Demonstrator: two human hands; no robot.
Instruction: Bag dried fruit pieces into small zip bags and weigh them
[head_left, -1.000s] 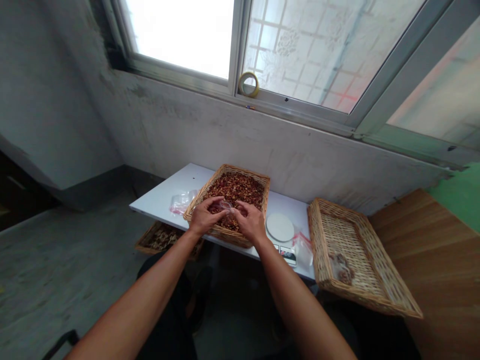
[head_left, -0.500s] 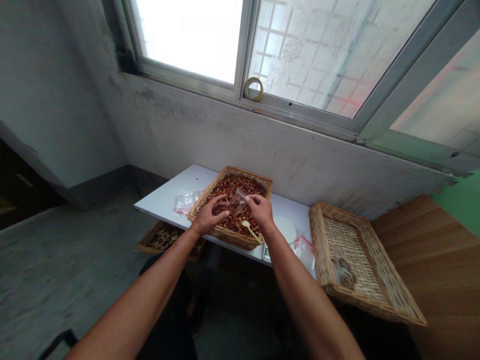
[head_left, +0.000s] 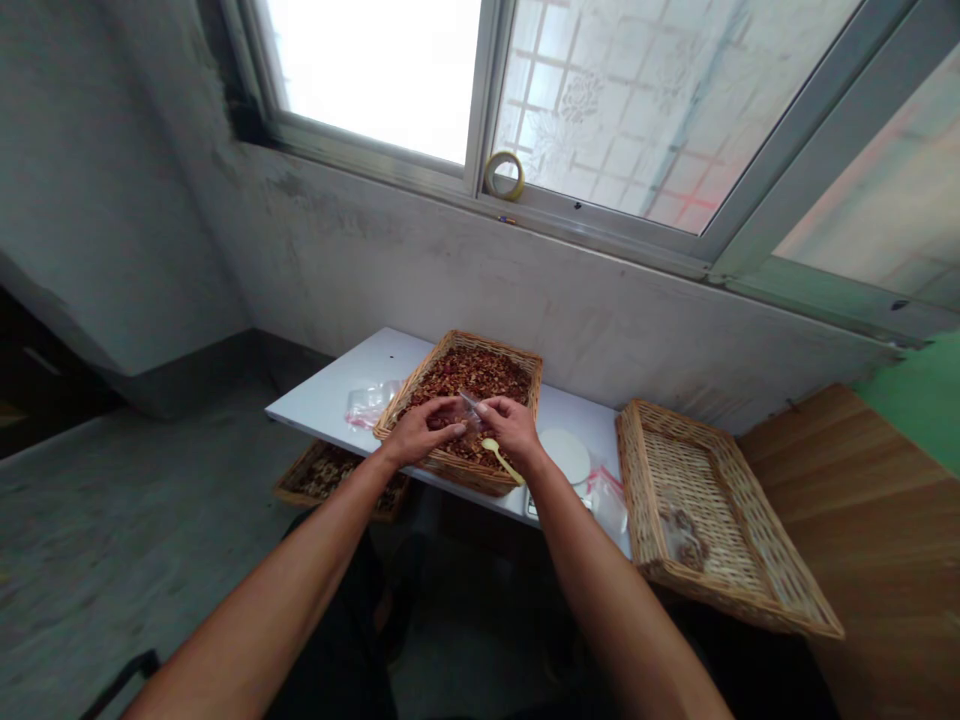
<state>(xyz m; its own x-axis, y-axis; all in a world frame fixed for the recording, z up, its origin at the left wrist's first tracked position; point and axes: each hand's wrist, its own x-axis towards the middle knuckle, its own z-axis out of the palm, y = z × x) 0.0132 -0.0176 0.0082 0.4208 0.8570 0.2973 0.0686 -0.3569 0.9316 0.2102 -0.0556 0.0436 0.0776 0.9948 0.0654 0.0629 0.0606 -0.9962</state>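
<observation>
Our left hand [head_left: 420,430] and right hand [head_left: 514,428] both pinch the small clear plastic bag [head_left: 469,404], best held steady over the brown wicker basket [head_left: 459,476].

Bkgd: grey wall [head_left: 375,250] w/ window [head_left: 375,60], white table [head_left: 337,390] below.
Tape roll [head_left: 503,173] upright on sill, against window frame. Table's L end: crumpled clear bags [head_left: 367,402]. R part: round white disc [head_left: 566,452], flat; just beside it a red-strip bag [head_left: 607,497]. Past table's R end: long wicker basket [head_left: 739,595], mostly bare, small brownish clump [head_left: 681,523] toward its near end. Under table, L side: low basket [head_left: 319,475], dark bits inside, partly hidden. Far R: wood panel [head_left: 862,500], green surface [head_left: 922,400] behind it. Concrete floor [head_left: 112,530] at L.
</observation>
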